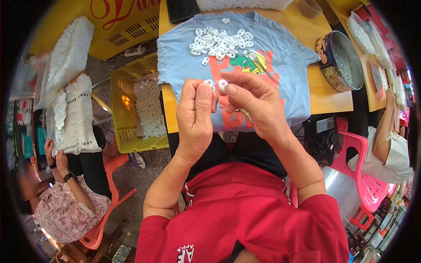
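Observation:
My left hand (194, 115) is closed, pinching a small white plastic piece (209, 83) between thumb and fingers. Just beside it, my right hand (259, 101) grips another small white piece (222, 85) with thumb and forefinger. The two pieces are held close together; whether they touch I cannot tell. Beneath both hands a light blue T-shirt (175, 48) with a printed dinosaur is spread over the table. Beyond my fingers lies a heap of white two-holed plastic pieces (219, 42) on the shirt, with one piece (205, 61) a little apart.
A round tin (328, 65) of small metallic parts stands on the wooden table (337, 103) at right. Left of the table is a yellow crate (125, 133) holding white parts. People sit at both sides, one by a pink chair (357, 151). A dark tray (182, 9) lies at the back.

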Demonstrator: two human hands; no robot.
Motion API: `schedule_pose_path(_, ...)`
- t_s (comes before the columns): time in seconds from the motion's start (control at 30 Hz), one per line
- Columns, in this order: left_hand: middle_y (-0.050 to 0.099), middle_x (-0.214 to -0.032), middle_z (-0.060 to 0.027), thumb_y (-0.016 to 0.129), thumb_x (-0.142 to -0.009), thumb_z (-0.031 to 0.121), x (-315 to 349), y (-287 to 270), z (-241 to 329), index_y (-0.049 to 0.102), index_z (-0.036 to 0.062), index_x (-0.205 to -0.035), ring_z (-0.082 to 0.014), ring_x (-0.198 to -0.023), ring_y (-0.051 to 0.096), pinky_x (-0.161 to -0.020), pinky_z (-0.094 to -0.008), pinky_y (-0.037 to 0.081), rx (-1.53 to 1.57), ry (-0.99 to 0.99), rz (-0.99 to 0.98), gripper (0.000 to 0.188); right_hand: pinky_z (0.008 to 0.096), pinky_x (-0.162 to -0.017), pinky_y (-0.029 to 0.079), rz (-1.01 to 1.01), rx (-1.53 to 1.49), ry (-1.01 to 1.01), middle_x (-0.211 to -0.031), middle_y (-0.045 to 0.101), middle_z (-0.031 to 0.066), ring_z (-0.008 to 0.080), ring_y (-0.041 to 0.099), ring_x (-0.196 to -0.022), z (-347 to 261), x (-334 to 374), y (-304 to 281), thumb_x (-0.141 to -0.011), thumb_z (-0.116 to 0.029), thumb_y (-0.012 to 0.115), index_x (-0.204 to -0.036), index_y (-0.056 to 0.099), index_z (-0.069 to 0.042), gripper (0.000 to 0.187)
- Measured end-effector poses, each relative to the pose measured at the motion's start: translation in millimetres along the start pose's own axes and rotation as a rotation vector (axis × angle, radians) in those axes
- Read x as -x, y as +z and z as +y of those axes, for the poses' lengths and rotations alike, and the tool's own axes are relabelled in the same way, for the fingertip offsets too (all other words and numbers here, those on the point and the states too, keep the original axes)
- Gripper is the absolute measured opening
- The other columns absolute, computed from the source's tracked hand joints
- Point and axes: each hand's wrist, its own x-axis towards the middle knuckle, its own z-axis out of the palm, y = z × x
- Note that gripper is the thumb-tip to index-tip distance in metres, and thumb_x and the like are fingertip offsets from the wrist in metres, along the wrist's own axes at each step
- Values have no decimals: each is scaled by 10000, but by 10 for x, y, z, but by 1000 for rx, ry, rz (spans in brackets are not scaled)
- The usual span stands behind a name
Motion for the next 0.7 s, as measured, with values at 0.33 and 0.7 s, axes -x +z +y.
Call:
schedule_pose_path(0.33,476,-755,6,408,-1025,160,48,19,25,497,34,-948,-58,-653,408,-595,-216,373,-195,-16,-6,173,281,-618,538,57,-308,114,-906,652,61,98,584,-709,-29,33,11,-916,-89,612,-1090,630,18,206)
schedule_pose_path(0.7,468,-734,10,410,-1027,167,57,2,-52,482,35,-929,-55,-644,403,-586,-213,364,-261,19,13,180,269,-637,528,69,-103,-58,-927,674,92,111,606,-709,18,39,26,-906,-85,636,-1096,611,23,220)
